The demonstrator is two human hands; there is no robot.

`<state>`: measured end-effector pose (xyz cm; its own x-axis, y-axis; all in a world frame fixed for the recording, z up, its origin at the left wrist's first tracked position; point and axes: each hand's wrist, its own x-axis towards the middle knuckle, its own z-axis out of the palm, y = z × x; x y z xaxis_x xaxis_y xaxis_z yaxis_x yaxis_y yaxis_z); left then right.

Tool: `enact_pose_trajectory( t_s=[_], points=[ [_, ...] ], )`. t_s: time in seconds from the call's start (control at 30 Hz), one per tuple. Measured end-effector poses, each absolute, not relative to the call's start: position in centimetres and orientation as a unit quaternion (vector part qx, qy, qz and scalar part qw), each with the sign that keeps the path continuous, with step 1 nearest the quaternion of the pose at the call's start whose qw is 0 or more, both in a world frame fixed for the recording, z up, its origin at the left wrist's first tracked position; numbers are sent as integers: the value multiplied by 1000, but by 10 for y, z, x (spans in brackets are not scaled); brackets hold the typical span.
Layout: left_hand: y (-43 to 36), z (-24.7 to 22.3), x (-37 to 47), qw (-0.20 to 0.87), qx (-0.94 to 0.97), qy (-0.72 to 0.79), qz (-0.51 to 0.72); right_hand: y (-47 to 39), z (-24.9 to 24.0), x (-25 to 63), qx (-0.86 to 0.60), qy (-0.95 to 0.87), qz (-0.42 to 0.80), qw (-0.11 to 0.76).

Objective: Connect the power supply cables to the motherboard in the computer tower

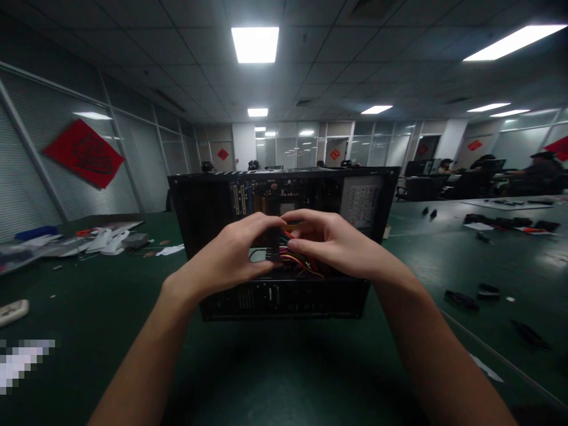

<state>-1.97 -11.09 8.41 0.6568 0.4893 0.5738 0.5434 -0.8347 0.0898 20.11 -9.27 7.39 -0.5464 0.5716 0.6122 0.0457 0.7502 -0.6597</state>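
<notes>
An open black computer case [286,300] stands on the table in front of me, its inside facing me. A motherboard [261,195] with slots shows behind my hands. A bundle of coloured cables [304,263] runs through the middle of the case. My left hand [233,251] reaches in from the left, thumb below and fingers above, closed on a dark connector [274,253]. My right hand [331,242] pinches coloured wires close beside that connector, its thumb and fingers nearly meeting the left fingertips. The far ends of the wires are hidden inside the case.
The green table [110,307] bears plastic bags and scraps [110,239] on the left and a pale device [13,312] at the edge. Small black parts [461,299] and dark cables [501,222] lie on the right. People [539,168] sit at desks farther back.
</notes>
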Motion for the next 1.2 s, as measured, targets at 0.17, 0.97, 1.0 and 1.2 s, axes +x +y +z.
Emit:
enact_pose_trajectory(
  t_s=[0.17,0.97,1.0,1.2],
  points=[
    [-110,84,-22,73,-909,-271,-307,-93,73,198,-208,-820,340,411],
    [-104,75,-24,4,-904,-287,-316,-78,61,186,-226,-794,398,399],
    [-103,75,-24,2,-904,-287,-317,-78,61,186,-226,-795,395,400],
    [-100,73,-23,-31,-903,-311,-295,-81,57,183,-241,-804,372,396]
  ],
)
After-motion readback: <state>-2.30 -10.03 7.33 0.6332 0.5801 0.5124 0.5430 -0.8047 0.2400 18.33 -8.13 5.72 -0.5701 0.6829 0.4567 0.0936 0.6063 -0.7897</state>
